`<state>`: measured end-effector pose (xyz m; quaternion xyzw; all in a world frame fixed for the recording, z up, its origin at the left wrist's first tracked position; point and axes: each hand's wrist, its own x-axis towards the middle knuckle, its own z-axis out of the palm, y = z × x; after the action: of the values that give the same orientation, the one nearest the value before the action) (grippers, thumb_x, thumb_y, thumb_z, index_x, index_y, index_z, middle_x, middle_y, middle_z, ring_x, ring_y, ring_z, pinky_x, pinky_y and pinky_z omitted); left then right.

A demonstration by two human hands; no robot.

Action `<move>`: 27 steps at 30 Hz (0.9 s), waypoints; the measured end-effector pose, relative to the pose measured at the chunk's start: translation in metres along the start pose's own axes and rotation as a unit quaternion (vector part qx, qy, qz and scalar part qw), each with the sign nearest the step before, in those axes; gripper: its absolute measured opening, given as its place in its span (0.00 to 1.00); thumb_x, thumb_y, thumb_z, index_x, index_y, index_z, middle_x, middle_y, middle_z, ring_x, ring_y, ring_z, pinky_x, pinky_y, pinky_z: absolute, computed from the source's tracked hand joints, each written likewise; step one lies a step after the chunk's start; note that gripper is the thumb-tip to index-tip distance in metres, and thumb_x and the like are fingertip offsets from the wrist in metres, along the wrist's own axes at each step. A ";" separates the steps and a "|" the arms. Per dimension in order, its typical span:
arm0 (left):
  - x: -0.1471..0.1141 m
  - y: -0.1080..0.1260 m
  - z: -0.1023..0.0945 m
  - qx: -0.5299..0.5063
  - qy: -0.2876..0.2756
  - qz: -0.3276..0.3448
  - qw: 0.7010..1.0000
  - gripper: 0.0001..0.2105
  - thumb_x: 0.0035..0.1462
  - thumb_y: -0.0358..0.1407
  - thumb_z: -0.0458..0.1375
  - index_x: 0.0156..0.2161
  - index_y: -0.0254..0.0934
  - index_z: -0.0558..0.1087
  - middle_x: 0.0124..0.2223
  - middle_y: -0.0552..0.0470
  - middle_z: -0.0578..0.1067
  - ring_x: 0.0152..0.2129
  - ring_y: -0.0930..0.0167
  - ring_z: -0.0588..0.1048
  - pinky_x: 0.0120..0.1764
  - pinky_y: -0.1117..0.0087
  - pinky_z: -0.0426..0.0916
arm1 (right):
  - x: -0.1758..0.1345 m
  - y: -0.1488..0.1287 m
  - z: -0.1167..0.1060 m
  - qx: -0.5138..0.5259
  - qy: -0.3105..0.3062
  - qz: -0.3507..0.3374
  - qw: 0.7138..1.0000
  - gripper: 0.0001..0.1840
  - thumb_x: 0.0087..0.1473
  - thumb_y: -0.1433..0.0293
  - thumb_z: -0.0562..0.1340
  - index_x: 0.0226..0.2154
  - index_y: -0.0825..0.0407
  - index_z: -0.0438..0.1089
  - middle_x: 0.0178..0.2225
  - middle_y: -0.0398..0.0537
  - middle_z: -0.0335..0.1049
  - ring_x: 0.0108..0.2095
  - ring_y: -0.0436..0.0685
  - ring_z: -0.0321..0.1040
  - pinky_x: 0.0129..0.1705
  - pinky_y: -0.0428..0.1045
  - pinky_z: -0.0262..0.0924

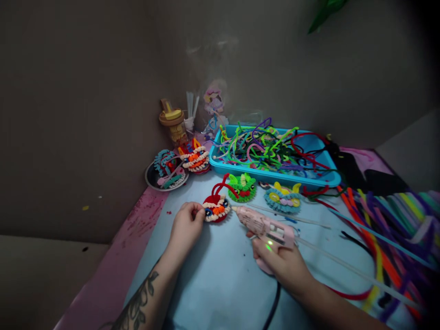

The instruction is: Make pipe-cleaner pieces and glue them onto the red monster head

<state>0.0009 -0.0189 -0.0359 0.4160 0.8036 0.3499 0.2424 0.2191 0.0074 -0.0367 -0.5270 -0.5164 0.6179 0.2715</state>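
Note:
With thumb and fingers closed, my left hand grips the left edge of a red lion-head ornament made of pipe cleaners, with cream trim and an orange nose. Two red pipe-cleaner strands loop up from its top. My right hand is wrapped round the handle of a pink glue gun, whose nozzle points left, close to the ornament's right edge. A green light glows on the gun, and a long glue stick sticks out of its back. Just behind are a green lion head and a blue-and-yellow one.
A blue tray of tangled pipe cleaners stands at the back. On the left are a metal bowl of pieces, an orange-and-cream lion head and a lidded cup. Loose pipe cleaners cover the right. A black cord runs toward me.

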 end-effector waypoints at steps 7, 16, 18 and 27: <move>-0.009 -0.003 0.003 0.042 0.054 0.034 0.997 0.07 0.54 0.37 0.52 0.34 0.36 0.68 0.28 0.54 0.70 0.24 0.71 0.68 0.28 0.72 0.60 | 0.002 0.007 -0.002 -0.001 -0.010 -0.003 1.000 0.22 0.43 0.53 0.63 0.33 0.54 0.73 0.18 0.42 0.65 0.17 0.51 0.61 0.18 0.45 0.57; -0.006 -0.004 -0.004 -0.092 0.030 0.100 0.990 0.13 0.53 0.38 0.56 0.41 0.35 0.76 0.44 0.44 0.76 0.43 0.65 0.73 0.45 0.65 0.66 | 0.002 0.003 -0.001 -0.005 -0.008 -0.024 1.000 0.19 0.42 0.56 0.64 0.32 0.55 0.73 0.17 0.42 0.66 0.17 0.50 0.60 0.19 0.45 0.57; -0.003 -0.004 -0.001 -0.100 0.024 0.103 0.989 0.11 0.53 0.38 0.56 0.39 0.35 0.77 0.42 0.44 0.77 0.42 0.65 0.73 0.46 0.63 0.66 | 0.001 0.003 -0.001 0.009 -0.003 -0.011 1.000 0.20 0.41 0.56 0.64 0.32 0.55 0.73 0.17 0.42 0.66 0.17 0.50 0.60 0.19 0.45 0.57; -0.004 -0.003 0.005 -0.065 0.051 0.137 0.987 0.10 0.54 0.37 0.56 0.36 0.35 0.76 0.42 0.44 0.76 0.41 0.65 0.73 0.46 0.63 0.66 | 0.001 0.000 0.000 0.017 -0.004 -0.020 1.000 0.18 0.41 0.57 0.65 0.31 0.54 0.73 0.16 0.41 0.64 0.17 0.50 0.59 0.19 0.45 0.57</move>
<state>0.0046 -0.0218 -0.0408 0.4868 0.7262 0.4519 0.1772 0.2190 0.0082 -0.0370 -0.5094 -0.5175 0.6230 0.2907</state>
